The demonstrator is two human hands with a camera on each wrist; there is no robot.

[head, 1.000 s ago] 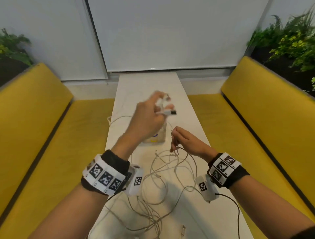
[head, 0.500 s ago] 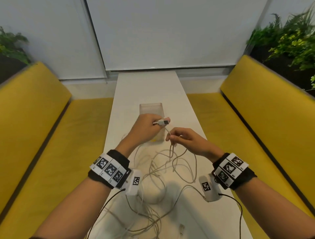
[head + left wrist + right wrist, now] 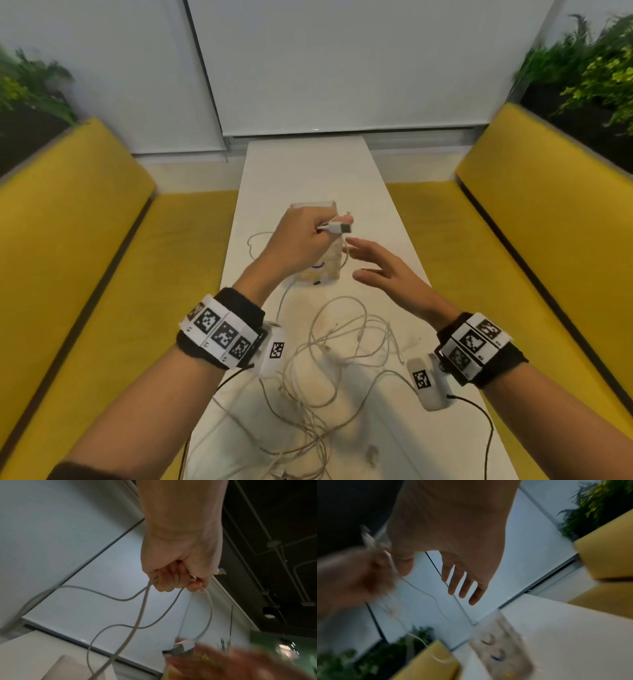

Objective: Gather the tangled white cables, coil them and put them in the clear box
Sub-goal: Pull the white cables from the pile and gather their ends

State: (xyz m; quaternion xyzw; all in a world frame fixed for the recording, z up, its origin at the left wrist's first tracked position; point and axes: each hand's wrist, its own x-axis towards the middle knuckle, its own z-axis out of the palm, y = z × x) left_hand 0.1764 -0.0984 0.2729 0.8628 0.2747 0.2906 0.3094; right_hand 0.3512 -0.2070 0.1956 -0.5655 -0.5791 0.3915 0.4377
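A long white surface (image 3: pixel 308 164) runs from 6 o'clock toward 12 o'clock down the middle of the head view. Yellow padded benches flank it: one bench (image 3: pixel 85 240) at 9 o'clock, the other bench (image 3: pixel 548 222) at 3 o'clock, each with an upright backrest. Behind the backrests stand green plants, one plant (image 3: pixel 30 89) at 10 o'clock and another plant (image 3: pixel 589 68) at 2 o'clock. At 12 o'clock pale roller blinds (image 3: pixel 342 61) cover the wall, split by a dark vertical frame (image 3: pixel 205 68). The left wrist view shows a dark ceiling (image 3: pixel 274 534) with conduit lines.
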